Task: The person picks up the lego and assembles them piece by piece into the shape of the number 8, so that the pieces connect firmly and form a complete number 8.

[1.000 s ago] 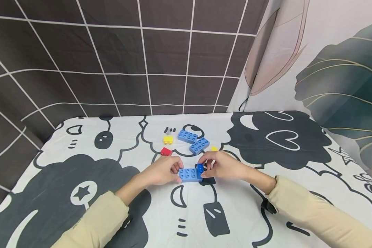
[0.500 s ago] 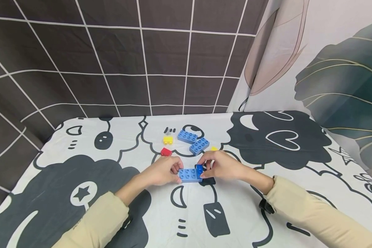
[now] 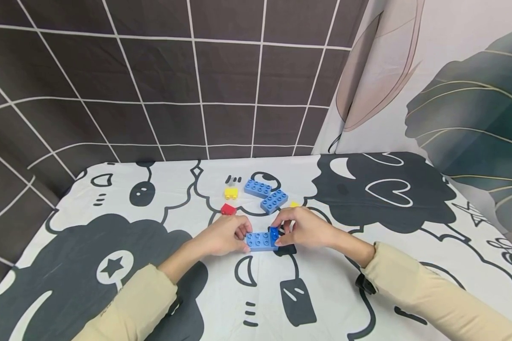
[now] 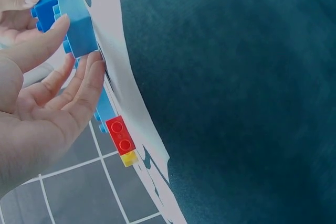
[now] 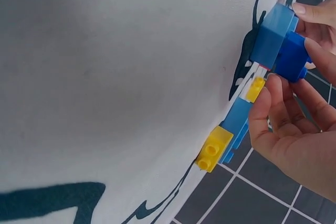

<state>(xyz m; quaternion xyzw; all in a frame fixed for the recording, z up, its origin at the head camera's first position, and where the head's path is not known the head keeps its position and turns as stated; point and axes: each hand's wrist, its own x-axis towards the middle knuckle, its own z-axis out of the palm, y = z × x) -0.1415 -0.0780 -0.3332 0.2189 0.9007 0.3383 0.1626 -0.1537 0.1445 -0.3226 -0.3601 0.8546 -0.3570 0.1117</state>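
Observation:
A light blue toy building brick lies studs up on the patterned cloth, between the two hands. My left hand grips its left end between thumb and fingers. On the brick's right end stands a smaller dark blue brick, pinched by my right hand. In the right wrist view the dark blue brick sits against the stud side of the light blue brick; whether it is pressed fully down I cannot tell.
Behind the hands lie two more light blue bricks, a yellow brick and a red brick. Another yellow brick is partly hidden behind my right hand. A dark gridded cloth hangs at the back.
My right hand and the dark blue brick have shifted very slightly left. The left hand and the light blue brick hold practically still.

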